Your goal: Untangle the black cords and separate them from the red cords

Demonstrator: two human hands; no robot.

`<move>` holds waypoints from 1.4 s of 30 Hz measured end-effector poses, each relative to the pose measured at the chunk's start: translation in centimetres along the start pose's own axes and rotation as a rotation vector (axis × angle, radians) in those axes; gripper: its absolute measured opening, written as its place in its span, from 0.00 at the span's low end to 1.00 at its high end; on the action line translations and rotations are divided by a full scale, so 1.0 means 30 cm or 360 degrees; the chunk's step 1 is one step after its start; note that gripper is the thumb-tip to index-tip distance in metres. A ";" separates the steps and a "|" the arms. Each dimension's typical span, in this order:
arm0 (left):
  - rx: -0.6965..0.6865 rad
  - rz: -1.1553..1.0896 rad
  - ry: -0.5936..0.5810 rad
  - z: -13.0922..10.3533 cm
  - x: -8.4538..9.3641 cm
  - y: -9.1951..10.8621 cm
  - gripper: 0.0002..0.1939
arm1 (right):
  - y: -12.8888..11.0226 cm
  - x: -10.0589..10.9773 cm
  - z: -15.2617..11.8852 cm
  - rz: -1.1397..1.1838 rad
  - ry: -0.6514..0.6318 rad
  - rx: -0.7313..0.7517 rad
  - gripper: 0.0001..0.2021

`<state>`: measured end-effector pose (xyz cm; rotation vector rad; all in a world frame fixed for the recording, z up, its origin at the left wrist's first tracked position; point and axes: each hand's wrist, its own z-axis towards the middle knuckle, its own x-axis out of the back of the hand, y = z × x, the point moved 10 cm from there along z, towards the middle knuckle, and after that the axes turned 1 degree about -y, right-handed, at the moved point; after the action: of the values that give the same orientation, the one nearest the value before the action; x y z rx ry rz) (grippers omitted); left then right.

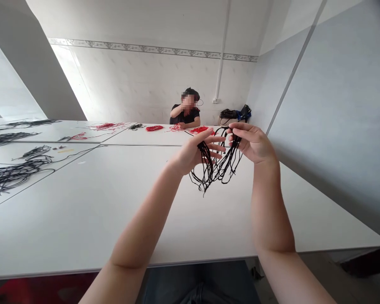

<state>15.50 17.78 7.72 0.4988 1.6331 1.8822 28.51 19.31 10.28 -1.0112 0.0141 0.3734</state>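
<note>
A loose bundle of thin black cords [225, 169] hangs in the air above the white table, strung between my two hands. One gathered end lies against my left hand [191, 152], by the thumb; its fingers are stretched out and spread toward the right. My right hand [251, 141] pinches the other part of the bundle between thumb and fingertips. Below both hands the cords droop in loops, and small knots show along some of them. How firmly the left thumb presses on the cords cannot be made out.
Piles of black cord [17, 169] lie on the white table [114, 219] at the left. Red cord bundles [154, 128] lie along its far side, where another person [185, 114] sits handling red cord. Black bags [236, 114] are at the back right, near the wall [332, 105].
</note>
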 end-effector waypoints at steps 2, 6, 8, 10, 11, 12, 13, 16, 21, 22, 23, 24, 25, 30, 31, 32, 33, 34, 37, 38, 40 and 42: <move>-0.0039 0.0034 0.0039 0.000 0.008 0.007 0.25 | 0.002 -0.048 0.002 -0.0043 -0.0107 -0.0004 0.09; -0.0093 0.0086 0.0038 -0.003 0.009 0.026 0.24 | -0.002 -0.122 -0.003 -0.0107 -0.0276 0.0009 0.09; -0.0135 0.0101 0.0061 -0.008 0.014 0.042 0.25 | -0.003 -0.132 -0.007 -0.0153 -0.0272 0.0003 0.08; -0.0194 0.0093 0.0126 -0.016 0.030 0.066 0.25 | -0.004 -0.128 -0.009 -0.0190 -0.0236 -0.0001 0.08; -0.0227 0.0075 0.0168 -0.022 0.042 0.079 0.25 | -0.005 -0.123 -0.008 -0.0194 -0.0214 0.0001 0.08; -0.0261 0.0050 0.0210 -0.028 0.055 0.094 0.25 | -0.006 -0.116 -0.007 -0.0189 -0.0193 0.0008 0.08; -0.0296 0.0019 0.0249 -0.036 0.069 0.110 0.25 | -0.008 -0.108 -0.005 -0.0175 -0.0167 0.0022 0.09; -0.0400 -0.0088 0.0337 -0.064 0.111 0.157 0.25 | -0.015 -0.075 0.003 -0.0124 -0.0064 0.0082 0.08; -0.0677 -0.0448 0.0465 -0.130 0.192 0.235 0.21 | -0.018 -0.043 0.008 -0.0114 -0.0003 0.0102 0.07; -0.0764 -0.0548 0.0478 -0.145 0.207 0.251 0.21 | -0.018 -0.040 0.008 -0.0114 -0.0004 0.0104 0.07; -0.0846 -0.0632 0.0491 -0.161 0.221 0.264 0.21 | -0.020 -0.039 0.008 -0.0108 -0.0007 0.0107 0.07; -0.0907 -0.0685 0.0510 -0.175 0.233 0.273 0.22 | -0.021 -0.037 0.008 -0.0099 -0.0009 0.0109 0.06; -0.0940 -0.0701 0.0534 -0.186 0.243 0.278 0.23 | -0.021 -0.036 0.008 -0.0090 -0.0010 0.0108 0.06; -0.1104 -0.0854 0.0406 -0.230 0.249 0.316 0.28 | -0.023 -0.003 0.004 -0.0074 0.0073 0.0092 0.07; -0.1166 -0.0959 0.0305 -0.243 0.244 0.332 0.28 | -0.026 0.011 0.002 -0.0068 0.0108 0.0095 0.07; -0.1215 -0.1066 0.0197 -0.256 0.240 0.348 0.28 | -0.030 0.027 0.000 -0.0061 0.0147 0.0103 0.07; -0.1245 -0.1159 0.0102 -0.270 0.238 0.361 0.29 | -0.035 0.045 -0.002 -0.0050 0.0192 0.0117 0.07; -0.1258 -0.1223 0.0032 -0.284 0.238 0.372 0.30 | -0.040 0.066 -0.005 -0.0037 0.0240 0.0132 0.07; -0.1331 -0.1234 -0.0002 -0.331 0.261 0.398 0.34 | -0.050 0.137 -0.012 -0.0001 0.0382 0.0164 0.07; -0.1373 -0.1193 0.0029 -0.347 0.272 0.406 0.34 | -0.050 0.160 -0.015 0.0009 0.0425 0.0165 0.06; -0.1449 -0.1131 0.0068 -0.373 0.290 0.416 0.32 | -0.046 0.204 -0.021 0.0019 0.0505 0.0148 0.06; -0.1490 -0.1131 0.0065 -0.388 0.302 0.418 0.30 | -0.041 0.242 -0.028 0.0029 0.0579 0.0127 0.05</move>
<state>-1.01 13.95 17.08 -0.4580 0.6305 1.8060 35.82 20.19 9.52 -0.9888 0.3637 0.1994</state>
